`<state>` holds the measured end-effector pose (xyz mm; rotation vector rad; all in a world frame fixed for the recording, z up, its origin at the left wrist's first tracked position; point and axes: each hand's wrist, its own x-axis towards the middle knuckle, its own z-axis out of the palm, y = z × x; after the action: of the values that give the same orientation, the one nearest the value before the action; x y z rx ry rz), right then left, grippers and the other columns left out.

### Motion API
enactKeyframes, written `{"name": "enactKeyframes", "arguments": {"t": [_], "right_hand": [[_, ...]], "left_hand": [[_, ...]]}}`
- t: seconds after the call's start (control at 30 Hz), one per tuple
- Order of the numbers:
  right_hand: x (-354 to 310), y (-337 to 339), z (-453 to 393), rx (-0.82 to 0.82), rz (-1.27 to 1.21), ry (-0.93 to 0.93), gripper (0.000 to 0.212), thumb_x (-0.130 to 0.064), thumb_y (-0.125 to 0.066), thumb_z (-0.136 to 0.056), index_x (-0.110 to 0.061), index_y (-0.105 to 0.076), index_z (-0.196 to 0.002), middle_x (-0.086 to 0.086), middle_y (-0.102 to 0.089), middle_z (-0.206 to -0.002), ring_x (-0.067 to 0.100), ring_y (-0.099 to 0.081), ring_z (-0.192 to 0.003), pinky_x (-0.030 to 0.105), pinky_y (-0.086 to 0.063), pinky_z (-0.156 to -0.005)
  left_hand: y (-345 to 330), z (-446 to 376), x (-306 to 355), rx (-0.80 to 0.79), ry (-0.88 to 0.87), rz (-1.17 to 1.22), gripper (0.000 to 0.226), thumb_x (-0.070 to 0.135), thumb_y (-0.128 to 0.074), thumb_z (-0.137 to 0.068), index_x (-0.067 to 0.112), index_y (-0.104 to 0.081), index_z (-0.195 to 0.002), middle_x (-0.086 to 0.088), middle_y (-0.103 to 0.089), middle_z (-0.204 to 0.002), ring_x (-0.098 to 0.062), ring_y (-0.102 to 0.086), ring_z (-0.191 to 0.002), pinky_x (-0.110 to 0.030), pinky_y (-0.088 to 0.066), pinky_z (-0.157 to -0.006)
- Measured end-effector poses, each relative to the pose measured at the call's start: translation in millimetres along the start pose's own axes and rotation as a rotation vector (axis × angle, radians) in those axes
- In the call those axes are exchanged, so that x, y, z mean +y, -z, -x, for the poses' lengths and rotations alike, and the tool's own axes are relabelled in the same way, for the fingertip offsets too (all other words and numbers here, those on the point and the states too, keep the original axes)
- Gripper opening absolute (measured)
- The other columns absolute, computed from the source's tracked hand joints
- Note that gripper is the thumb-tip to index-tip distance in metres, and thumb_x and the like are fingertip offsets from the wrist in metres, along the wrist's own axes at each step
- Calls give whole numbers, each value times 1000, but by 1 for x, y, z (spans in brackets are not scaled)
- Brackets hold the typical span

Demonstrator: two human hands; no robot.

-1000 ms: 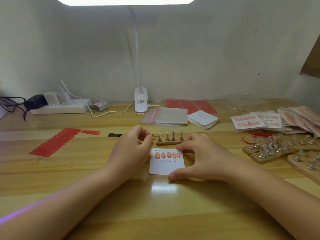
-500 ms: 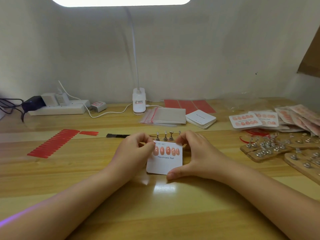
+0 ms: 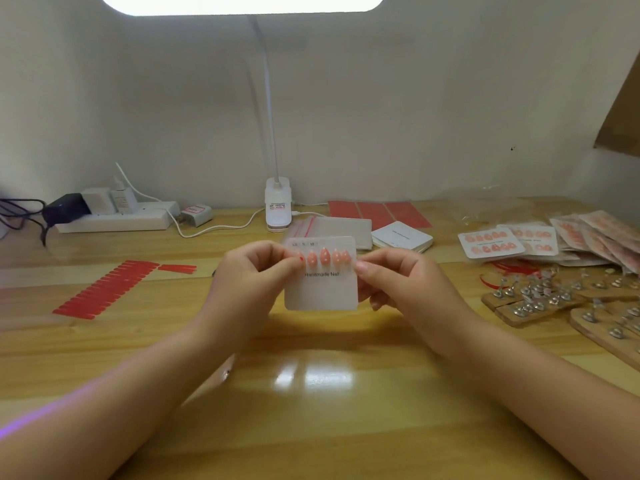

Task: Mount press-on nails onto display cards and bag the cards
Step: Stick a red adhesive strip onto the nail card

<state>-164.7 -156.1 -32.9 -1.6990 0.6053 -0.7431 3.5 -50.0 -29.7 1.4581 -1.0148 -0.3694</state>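
Both hands, left hand [image 3: 249, 282], right hand [image 3: 401, 285], pinching display card [image 3: 322, 289] printed "Handmade Nail"

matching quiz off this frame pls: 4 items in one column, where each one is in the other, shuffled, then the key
Items:
1. display card
2. power strip
3. red strips
4. wooden nail stands

Places:
A. on the table, far right
B. back left, by the wall
C. held up off the table between left hand and right hand
D. laid in a row on the table, left side

Pairs: 1-C, 2-B, 3-D, 4-A
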Motion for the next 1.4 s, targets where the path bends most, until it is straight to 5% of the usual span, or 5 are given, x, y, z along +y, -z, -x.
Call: {"name": "enactKeyframes", "arguments": {"t": [0.27, 0.5, 0.77, 0.9, 1.4], "right_hand": [[-29, -3, 5, 22, -202, -31, 13, -15, -60, -92, -5, -65, -86, 9, -73, -74, 17, -69, -60, 20, -45, -44], [-52, 3, 6, 143, -347, -22, 9, -12, -63, -90, -3, -65, -88, 7, -73, -68, 17, -71, -58, 18, -46, -40], [-61, 6, 14, 173, -17, 252, 3, -13, -67, -88, -11, -67, -86, 1, -75, -73, 19, -73, -64, 21, -49, -42], [-65, 2, 18, 163, 49, 339, 4, -15, -67, -89, -14, -68, -87, -2, -75, -72, 18, -72, -63, 22, -50, -42], [-71, -5, 25, 74, -78, 186, 6, -15, -67, -87, -11, -70, -83, 4, -74, -68, 17, -71, -58, 20, -48, -41]], "left_hand": [[22, -12, 29, -54, -35, 69, 24, 15, -65, -87, 28, -72, -68, -1, -72, -79, -14, -57, -71, -22, -49, -64], [39, -15, 58, 79, -133, 97, 10, 42, -72, -70, 35, -76, -77, 9, -70, -72, -6, -63, -69, -25, -50, -71], [25, 9, 84, -78, -249, -78, 19, 42, -72, -60, 39, -75, -79, 17, -73, -72, 6, -65, -64, -4, -44, -52], [23, 13, 86, -183, -218, -122, 33, 46, -72, -53, 27, -75, -80, 9, -74, -78, -4, -69, -69, -11, -51, -62], [22, 11, 80, -298, -249, -141, 29, 42, -77, -57, 22, -71, -77, 3, -69, -66, -3, -58, -52, -12, -44, -50]]}}
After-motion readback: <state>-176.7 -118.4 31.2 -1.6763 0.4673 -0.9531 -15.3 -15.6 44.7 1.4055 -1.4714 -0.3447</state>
